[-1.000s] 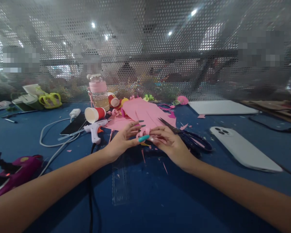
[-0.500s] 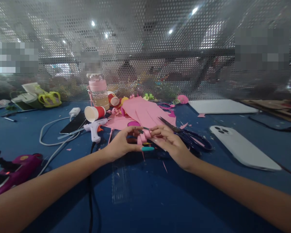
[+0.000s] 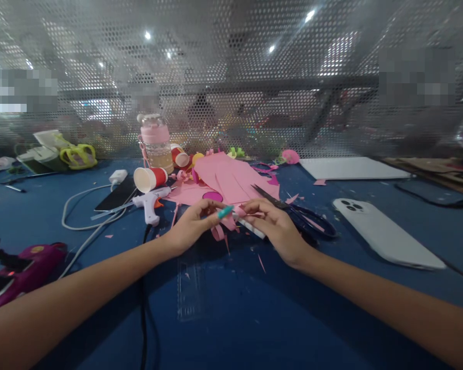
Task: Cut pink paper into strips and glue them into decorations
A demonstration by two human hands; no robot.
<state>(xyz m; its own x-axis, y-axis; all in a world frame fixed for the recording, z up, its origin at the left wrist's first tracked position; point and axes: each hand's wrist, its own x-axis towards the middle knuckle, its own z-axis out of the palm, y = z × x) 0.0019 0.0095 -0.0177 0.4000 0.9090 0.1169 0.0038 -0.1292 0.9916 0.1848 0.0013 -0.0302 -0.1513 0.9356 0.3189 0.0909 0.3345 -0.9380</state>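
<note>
Curled pink paper strips (image 3: 217,233) hang between my two hands, above the blue table. My left hand (image 3: 193,223) pinches the curled strip, its long teal thumbnail lying across the paper. From the right, my right hand (image 3: 275,226) has its fingertips closed on the other end of the pink paper. A white object (image 3: 254,229) shows just under my right fingers; what it is cannot be made out. Behind my hands lie pink paper sheets (image 3: 226,177) with a magenta disc (image 3: 212,197). Open dark-blue scissors (image 3: 308,218) rest beside my right hand.
Left of my hands are a white glue gun (image 3: 150,204), a red paper cup (image 3: 151,179), a dark phone (image 3: 118,195) and a pink-lidded bottle (image 3: 156,144). A white phone (image 3: 386,234) lies right. A clear ruler (image 3: 192,293) lies in front. A metal mesh (image 3: 231,67) stands behind.
My left thumb has moved up and inward, its teal nail now angled upward over the paper. The pink curl has turned and a loop hangs lower left. The white object shows more.
</note>
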